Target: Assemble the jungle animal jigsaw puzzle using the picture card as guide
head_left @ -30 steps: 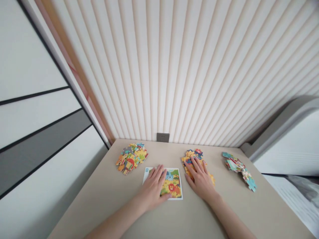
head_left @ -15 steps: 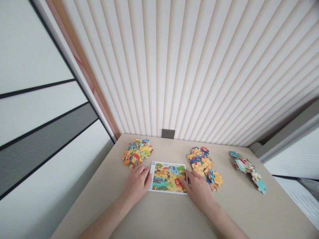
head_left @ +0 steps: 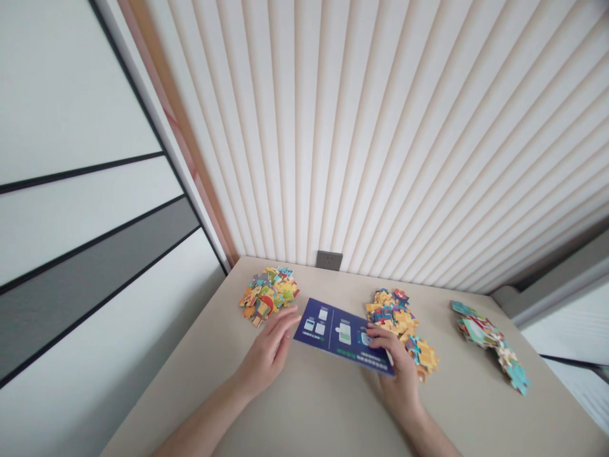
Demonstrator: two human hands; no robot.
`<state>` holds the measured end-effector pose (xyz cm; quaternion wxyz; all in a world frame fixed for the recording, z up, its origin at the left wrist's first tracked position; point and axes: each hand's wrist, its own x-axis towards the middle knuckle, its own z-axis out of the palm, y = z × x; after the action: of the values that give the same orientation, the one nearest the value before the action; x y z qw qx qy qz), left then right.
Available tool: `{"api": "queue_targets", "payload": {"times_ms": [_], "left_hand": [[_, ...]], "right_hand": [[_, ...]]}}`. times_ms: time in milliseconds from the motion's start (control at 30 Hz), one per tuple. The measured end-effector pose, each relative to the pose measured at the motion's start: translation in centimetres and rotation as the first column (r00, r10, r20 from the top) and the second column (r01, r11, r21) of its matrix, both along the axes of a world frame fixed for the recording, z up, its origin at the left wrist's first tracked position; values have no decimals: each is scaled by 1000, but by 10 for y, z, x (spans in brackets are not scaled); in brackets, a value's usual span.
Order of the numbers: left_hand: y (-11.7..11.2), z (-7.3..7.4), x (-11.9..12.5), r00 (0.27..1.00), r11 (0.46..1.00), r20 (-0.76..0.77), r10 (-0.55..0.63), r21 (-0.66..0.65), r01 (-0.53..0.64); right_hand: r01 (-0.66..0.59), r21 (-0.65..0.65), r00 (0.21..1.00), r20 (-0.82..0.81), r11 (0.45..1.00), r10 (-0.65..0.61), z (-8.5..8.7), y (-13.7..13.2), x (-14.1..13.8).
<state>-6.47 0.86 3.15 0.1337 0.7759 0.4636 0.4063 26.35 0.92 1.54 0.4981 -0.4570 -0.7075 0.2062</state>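
My right hand grips the right end of a rectangular card, with the thumb on top and the fingers under it. The card's navy back faces up, printed with small pale pictures, and its picture side is hidden. My left hand lies open, its fingertips very close to the card's left end; I cannot tell if they touch. Jigsaw puzzle pieces lie in three loose piles: one beyond my left hand, one beyond my right hand, and a narrower one farther right.
The beige table meets a ribbed cream wall at its far edge, where a dark wall socket sits. Panelled white and grey doors run along the left, and a grey-edged white furniture piece stands at right.
The card has flipped from its colourful animal picture to its navy back and now tilts up in my right hand. My left hand has moved off its edge, and the view has shifted slightly.
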Motion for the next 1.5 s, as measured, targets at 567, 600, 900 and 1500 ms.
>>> {"api": "queue_targets", "payload": {"times_ms": [567,600,900,1500], "left_hand": [[121,-5,-54,787,902,-566,247,-163,-400],[124,-4,-54,788,904,-565,244,-162,-395],[120,-14,-58,783,903,-557,278,-127,-411],[123,11,-41,704,942,-663,255,6,-336]], "right_hand": [[-61,51,773,635,997,14,7,6,-11],[-46,34,765,644,998,14,4,4,-12],[-2,-38,626,779,999,31,8,15,-11],[189,-29,546,834,982,-80,28,69,18]]}}
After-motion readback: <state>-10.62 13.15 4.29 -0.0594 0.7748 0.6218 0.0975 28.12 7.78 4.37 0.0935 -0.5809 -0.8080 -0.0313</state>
